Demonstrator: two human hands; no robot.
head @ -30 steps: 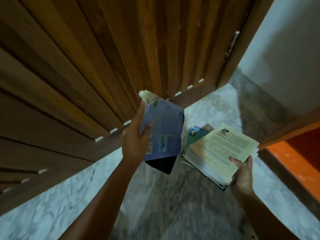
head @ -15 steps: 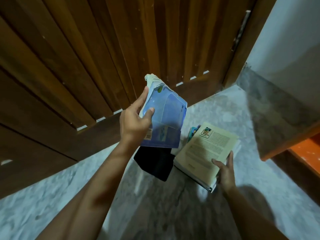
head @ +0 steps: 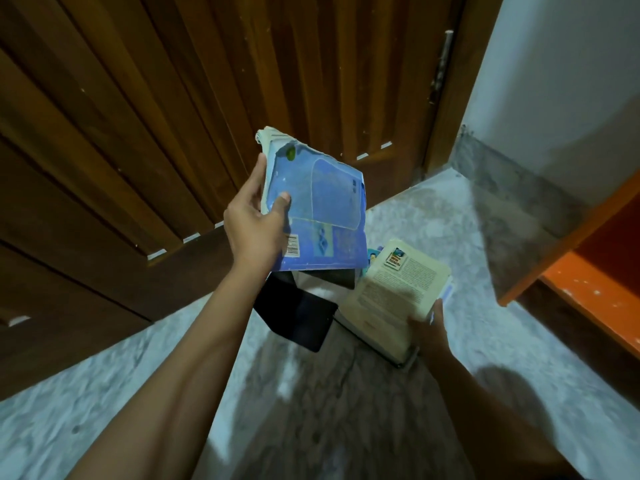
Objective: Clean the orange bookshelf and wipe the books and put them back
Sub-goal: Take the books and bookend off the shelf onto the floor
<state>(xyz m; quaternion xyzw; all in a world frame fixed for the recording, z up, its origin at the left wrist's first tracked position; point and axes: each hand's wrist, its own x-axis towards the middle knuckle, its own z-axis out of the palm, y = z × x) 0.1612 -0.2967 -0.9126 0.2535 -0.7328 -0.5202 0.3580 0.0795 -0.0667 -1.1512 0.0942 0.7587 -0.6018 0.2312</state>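
The left hand (head: 256, 230) has lifted the blue book (head: 318, 216) higher than it was a second ago, and the view has swung left, so the orange bookshelf (head: 588, 306) now shows only as a strip at the right edge. Meanwhile the right hand (head: 427, 329) has brought the cream book (head: 398, 292) down onto a small pile on the floor (head: 311, 410). This looks like books being taken off the shelf and stacked, with wiping yet to come.

The left fingers (head: 282, 202) are closed on the blue book, thumb across its back cover, the rest behind it. It is held in the air in front of the wooden door (head: 173, 116), long axis tilted, frayed top corner up and to the left, barcode end down. A black object (head: 298, 317) hangs or lies just below it; I cannot tell which. The right fingers grip the cream book's near corner; its long axis runs from that hand up and away toward the door
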